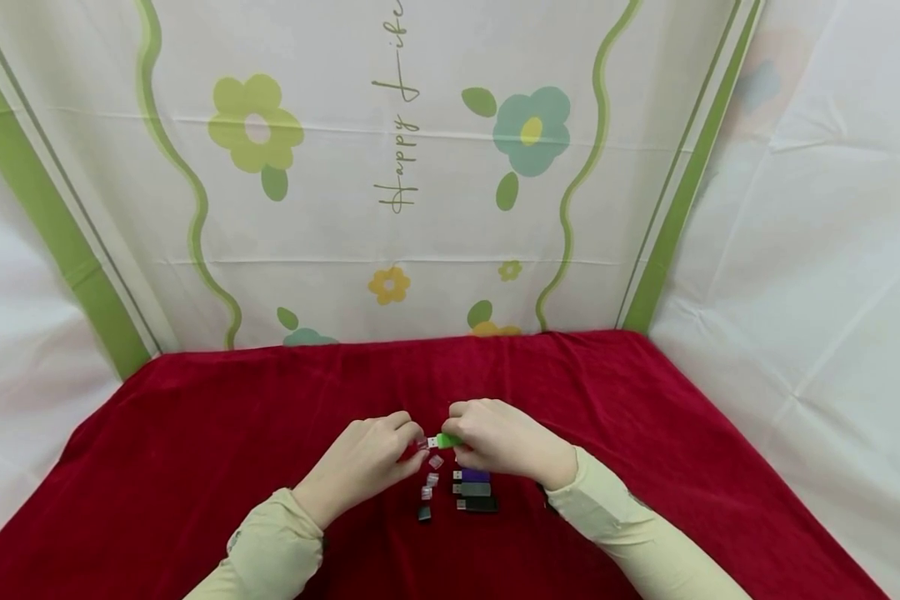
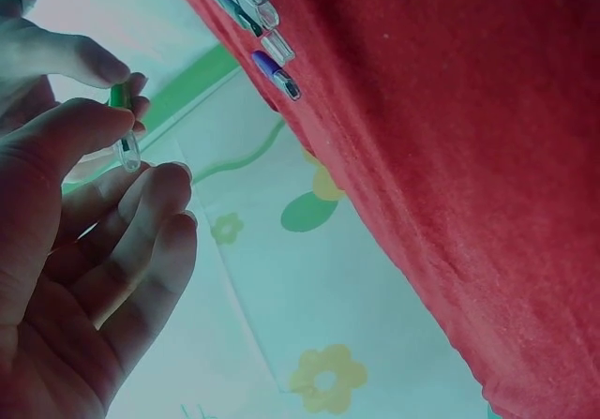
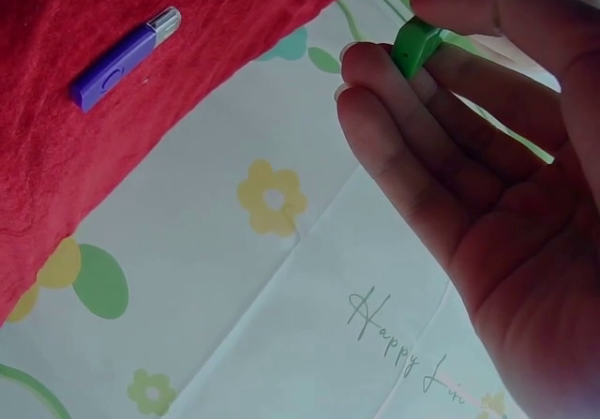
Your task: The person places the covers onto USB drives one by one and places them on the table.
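Near the middle of the cloth in the head view, my left hand [image 1: 366, 457] and right hand [image 1: 504, 437] face each other. Between thumb and fingertips, the right hand pinches a green USB flash drive [image 1: 448, 440], its metal plug pointing left. A small clear cap [image 1: 422, 444] is pinched by the left hand right at the plug's end. In the left wrist view the clear cap [image 2: 128, 153] overlaps the plug. Only the green body's end [image 3: 416, 48] shows in the right wrist view; fingers hide the rest.
Below the hands lie purple [image 1: 476, 476], grey [image 1: 476, 489] and black [image 1: 482, 504] flash drives, plugs leftward. Left of them is a column of loose caps, several clear [image 1: 427, 492] and one dark [image 1: 424, 513]. A red cloth [image 1: 195, 467] covers the table; printed curtains [image 1: 330, 167] surround it.
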### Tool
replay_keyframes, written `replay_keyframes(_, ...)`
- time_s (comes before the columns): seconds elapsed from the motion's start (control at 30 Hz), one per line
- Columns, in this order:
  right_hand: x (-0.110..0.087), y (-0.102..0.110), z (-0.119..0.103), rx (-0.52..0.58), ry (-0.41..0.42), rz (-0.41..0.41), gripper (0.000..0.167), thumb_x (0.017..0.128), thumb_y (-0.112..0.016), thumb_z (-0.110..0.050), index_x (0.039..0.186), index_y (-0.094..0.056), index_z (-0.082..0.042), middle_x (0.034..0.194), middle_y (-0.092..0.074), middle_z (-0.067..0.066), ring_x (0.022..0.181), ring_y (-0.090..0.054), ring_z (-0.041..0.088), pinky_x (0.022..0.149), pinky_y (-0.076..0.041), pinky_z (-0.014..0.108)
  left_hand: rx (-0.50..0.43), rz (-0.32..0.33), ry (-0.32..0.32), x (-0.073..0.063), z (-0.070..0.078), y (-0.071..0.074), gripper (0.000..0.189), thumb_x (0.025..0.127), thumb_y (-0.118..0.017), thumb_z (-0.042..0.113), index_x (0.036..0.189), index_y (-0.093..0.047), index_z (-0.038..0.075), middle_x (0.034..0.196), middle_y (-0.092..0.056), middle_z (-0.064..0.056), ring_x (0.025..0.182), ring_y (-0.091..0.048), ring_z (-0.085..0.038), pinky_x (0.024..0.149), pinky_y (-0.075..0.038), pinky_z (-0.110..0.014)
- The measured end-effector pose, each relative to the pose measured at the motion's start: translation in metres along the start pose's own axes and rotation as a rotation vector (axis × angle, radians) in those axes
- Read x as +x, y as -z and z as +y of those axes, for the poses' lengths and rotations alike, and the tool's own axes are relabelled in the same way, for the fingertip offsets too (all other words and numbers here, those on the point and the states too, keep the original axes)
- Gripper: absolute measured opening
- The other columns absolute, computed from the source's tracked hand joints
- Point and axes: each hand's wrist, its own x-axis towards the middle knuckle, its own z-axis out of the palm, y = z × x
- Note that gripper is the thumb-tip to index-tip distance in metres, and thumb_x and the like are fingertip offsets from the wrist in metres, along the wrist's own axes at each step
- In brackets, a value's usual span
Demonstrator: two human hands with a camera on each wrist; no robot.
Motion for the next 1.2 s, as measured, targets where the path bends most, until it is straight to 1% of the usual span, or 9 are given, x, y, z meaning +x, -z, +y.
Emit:
replay_keyframes(0.13, -0.0004, -0.0006, -0.0003, -0.002, -0.002, 0.006, 0.027, 0.07, -0.068, 0.001, 0.064, -0.051, -0.018, 0.063, -0.034, -0.009, 0.056, -0.027, 0.006, 0.05, -0.024, 0.015, 0.014, 0.004, -0.006, 0.0008, 0.0001, -0.0004, 0.015, 0.077, -0.08, 0.016, 0.082, -0.068, 0.01, 0.073, -0.055, 0.003, 0.049, -0.044, -0.004, 0.045, -0.039, -0.014)
replay_keyframes(0.23, -0.0005, 0.0001, -0.0007, -0.003, -0.003, 0.007, 0.027, 0.07, -0.068, 0.002, 0.064, -0.051, -0.018, 0.063, -0.034, -0.009, 0.056, -0.027, 0.006, 0.05, -0.024, 0.015, 0.003, 0.001, -0.01, 0.0013, 0.0002, -0.0005, 0.015, 0.076, -0.08, 0.015, 0.082, -0.068, 0.009, 0.073, -0.054, 0.003, 0.049, -0.044, -0.005, 0.045, -0.039, -0.014)
replay_keyframes(0.47, 0.0011, 0.0004, -0.0013, -0.009, 0.016, 0.002, 0.025, 0.071, -0.068, 0.001, 0.065, -0.052, -0.018, 0.064, -0.034, -0.009, 0.057, -0.028, 0.006, 0.052, -0.025, 0.015, -0.018, -0.027, -0.02, 0.0006, -0.0007, -0.0025, 0.015, 0.077, -0.08, 0.014, 0.082, -0.067, 0.008, 0.073, -0.052, 0.003, 0.051, -0.044, -0.004, 0.047, -0.038, -0.012)
replay_keyframes(0.77, 0.0021, 0.0, -0.0028, -0.003, 0.03, 0.005, 0.022, 0.072, -0.07, 0.0, 0.069, -0.057, -0.016, 0.066, -0.037, -0.008, 0.057, -0.032, 0.005, 0.052, -0.028, 0.013, 0.006, 0.033, -0.04, -0.0003, 0.0015, -0.0027, 0.013, 0.078, -0.078, 0.014, 0.085, -0.067, 0.01, 0.075, -0.052, 0.003, 0.05, -0.04, -0.003, 0.045, -0.037, -0.013)
replay_keyframes(0.9, 0.0023, 0.0007, -0.0031, -0.006, 0.033, 0.031, 0.022, 0.071, -0.069, 0.001, 0.068, -0.055, -0.016, 0.065, -0.036, -0.008, 0.057, -0.032, 0.005, 0.052, -0.028, 0.013, 0.014, 0.037, -0.031, 0.0006, 0.001, -0.0018, 0.014, 0.079, -0.078, 0.016, 0.087, -0.069, 0.008, 0.076, -0.053, 0.003, 0.05, -0.041, -0.003, 0.045, -0.038, -0.014)
replay_keyframes(1.0, 0.0021, 0.0002, -0.0032, 0.0, 0.035, 0.044, 0.022, 0.071, -0.069, 0.001, 0.068, -0.055, -0.016, 0.065, -0.036, -0.008, 0.057, -0.032, 0.005, 0.052, -0.028, 0.013, 0.012, 0.024, -0.019, 0.0, 0.0005, -0.0011, 0.014, 0.079, -0.078, 0.018, 0.086, -0.07, 0.008, 0.074, -0.053, 0.004, 0.049, -0.039, -0.002, 0.044, -0.037, -0.013)
replay_keyframes(1.1, 0.0017, -0.0011, -0.0034, 0.006, 0.033, 0.047, 0.021, 0.072, -0.069, 0.001, 0.07, -0.057, -0.016, 0.067, -0.038, -0.008, 0.058, -0.034, 0.005, 0.053, -0.029, 0.012, 0.006, 0.009, -0.008, -0.0014, 0.0002, -0.0008, 0.012, 0.08, -0.078, 0.017, 0.085, -0.071, 0.009, 0.072, -0.052, 0.004, 0.049, -0.037, -0.002, 0.043, -0.035, -0.013)
replay_keyframes(1.2, 0.0013, -0.0025, -0.0033, 0.009, 0.027, 0.045, 0.019, 0.073, -0.07, 0.001, 0.072, -0.059, -0.015, 0.068, -0.04, -0.007, 0.059, -0.036, 0.005, 0.054, -0.031, 0.011, 0.006, 0.006, -0.007, -0.0022, 0.0, -0.001, 0.012, 0.08, -0.078, 0.017, 0.086, -0.071, 0.008, 0.073, -0.053, 0.004, 0.049, -0.038, -0.002, 0.044, -0.036, -0.013)
